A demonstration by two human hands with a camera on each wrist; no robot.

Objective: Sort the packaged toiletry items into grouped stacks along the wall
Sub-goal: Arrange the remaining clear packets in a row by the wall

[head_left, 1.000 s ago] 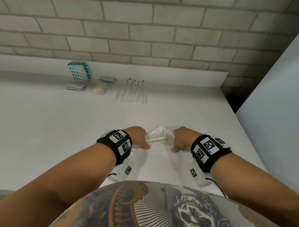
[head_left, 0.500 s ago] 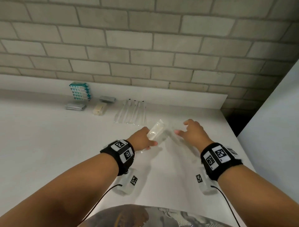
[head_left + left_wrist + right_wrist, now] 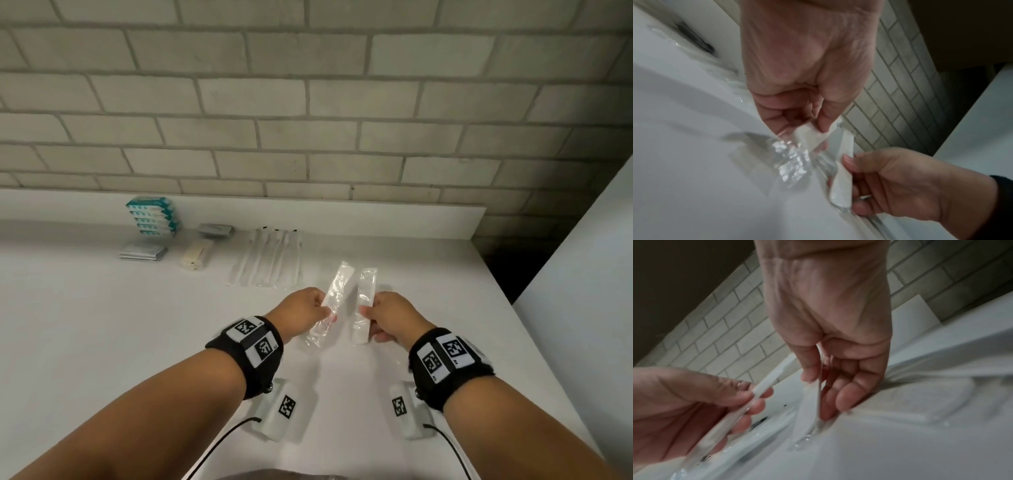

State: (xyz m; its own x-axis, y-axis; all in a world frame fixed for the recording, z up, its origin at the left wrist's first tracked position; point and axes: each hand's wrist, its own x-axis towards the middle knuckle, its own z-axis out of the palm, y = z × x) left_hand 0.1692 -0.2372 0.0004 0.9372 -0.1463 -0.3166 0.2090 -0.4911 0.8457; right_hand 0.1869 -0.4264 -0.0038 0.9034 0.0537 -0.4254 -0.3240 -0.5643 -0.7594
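Both hands have pushed forward since half a second ago, and the right hand (image 3: 388,313), then spread and holding nothing, now grips a packet of its own. From the head view, the left hand (image 3: 301,308) pinches the left clear packet (image 3: 334,296) and the right hand pinches the right clear packet (image 3: 364,301); the two are long, narrow, crinkled plastic sleeves, each with a flat white item inside, held side by side just above the white surface (image 3: 102,325), far ends angled toward the brick wall (image 3: 308,102). Along the wall sit a stack of teal-and-white packs (image 3: 152,216), about five high, a flat grey packet (image 3: 215,230), a low pile of silvery sachets (image 3: 142,252), a cream bar-shaped pack (image 3: 198,254) and a row of about five long clear sleeves (image 3: 269,262). From the left wrist, thumb and curled fingers (image 3: 826,120) clamp a white piece in glinting film (image 3: 807,134), and the other hand (image 3: 900,181) grips its packet (image 3: 840,183). From the right wrist, thumb and fingers (image 3: 840,394) close edge-on over a thin packet (image 3: 819,394), blurred; the other hand (image 3: 684,405) holds its sleeve (image 3: 760,387).
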